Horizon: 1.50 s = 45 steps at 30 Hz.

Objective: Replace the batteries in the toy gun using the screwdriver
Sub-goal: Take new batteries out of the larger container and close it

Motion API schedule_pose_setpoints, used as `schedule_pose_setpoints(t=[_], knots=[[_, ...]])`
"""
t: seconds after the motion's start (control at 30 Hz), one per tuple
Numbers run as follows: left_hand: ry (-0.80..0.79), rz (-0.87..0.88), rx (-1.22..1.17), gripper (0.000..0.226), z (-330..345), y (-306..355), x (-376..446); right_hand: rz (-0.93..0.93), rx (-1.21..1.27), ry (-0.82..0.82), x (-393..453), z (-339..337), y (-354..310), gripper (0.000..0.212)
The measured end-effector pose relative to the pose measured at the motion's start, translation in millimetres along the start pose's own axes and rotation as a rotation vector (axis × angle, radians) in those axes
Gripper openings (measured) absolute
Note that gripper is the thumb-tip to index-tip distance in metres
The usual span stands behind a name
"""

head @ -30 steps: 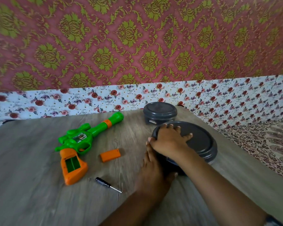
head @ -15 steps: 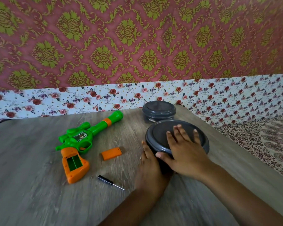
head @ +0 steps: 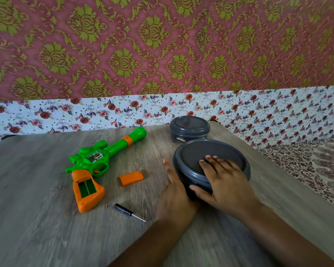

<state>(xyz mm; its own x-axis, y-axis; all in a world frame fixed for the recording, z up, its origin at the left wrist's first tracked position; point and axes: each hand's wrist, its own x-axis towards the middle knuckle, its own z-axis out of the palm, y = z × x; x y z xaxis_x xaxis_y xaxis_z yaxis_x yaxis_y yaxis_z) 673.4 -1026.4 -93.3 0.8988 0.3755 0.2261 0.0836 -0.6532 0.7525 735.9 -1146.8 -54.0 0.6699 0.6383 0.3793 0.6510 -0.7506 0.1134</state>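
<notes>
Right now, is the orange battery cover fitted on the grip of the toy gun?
No, the battery cover lies on the table, apart from the toy gun.

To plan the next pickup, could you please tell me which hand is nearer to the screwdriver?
Left. The left hand lies against the side of the large container, just right of the screwdriver; the right hand holds its lid, farther right.

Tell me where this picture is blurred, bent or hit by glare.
Head view: the table's grain smears toward the bottom and left edges; the toy gun, screwdriver and the lid under the right hand look fairly crisp. The wide lens bows the floral wall strip. Light is soft, shadows faint, one small glint on the gun's clear window.
</notes>
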Motion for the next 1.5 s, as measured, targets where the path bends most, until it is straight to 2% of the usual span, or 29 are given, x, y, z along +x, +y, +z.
schedule_pose_setpoints(t=[0.23, 0.4, 0.63, 0.87, 1.07, 1.23, 1.37, 1.5], knots=[[-0.014, -0.04, 0.025, 0.123, -5, 4, -1, -0.089, -0.076, 0.042, 2, 1, 1, 0.078], [-0.039, -0.046, 0.08, 0.121, -6, 8, -2, -0.144, -0.189, 0.04, 3, 3, 2, 0.063], [-0.041, -0.014, 0.086, 0.118, -6, 3, 3, -0.124, -0.198, 0.008, 3, 7, -1, 0.061], [-0.045, -0.027, 0.076, 0.12, -7, 5, 4, -0.146, -0.192, 0.064, 5, 2, 0, 0.062], [-0.069, -0.037, 0.138, 0.133, -6, 6, 3, -0.185, -0.073, 0.201, 4, -26, 15, 0.052], [-0.091, -0.017, 0.104, 0.131, -7, 2, 3, -0.107, 0.341, 0.25, -5, -50, 45, 0.053], [-0.099, -0.011, 0.109, 0.131, -6, 1, 2, -0.11, 0.367, 0.289, -10, -41, 54, 0.05], [-0.089, -0.023, 0.11, 0.131, -6, 1, 2, -0.02, 0.383, 0.297, -10, -28, 56, 0.046]])
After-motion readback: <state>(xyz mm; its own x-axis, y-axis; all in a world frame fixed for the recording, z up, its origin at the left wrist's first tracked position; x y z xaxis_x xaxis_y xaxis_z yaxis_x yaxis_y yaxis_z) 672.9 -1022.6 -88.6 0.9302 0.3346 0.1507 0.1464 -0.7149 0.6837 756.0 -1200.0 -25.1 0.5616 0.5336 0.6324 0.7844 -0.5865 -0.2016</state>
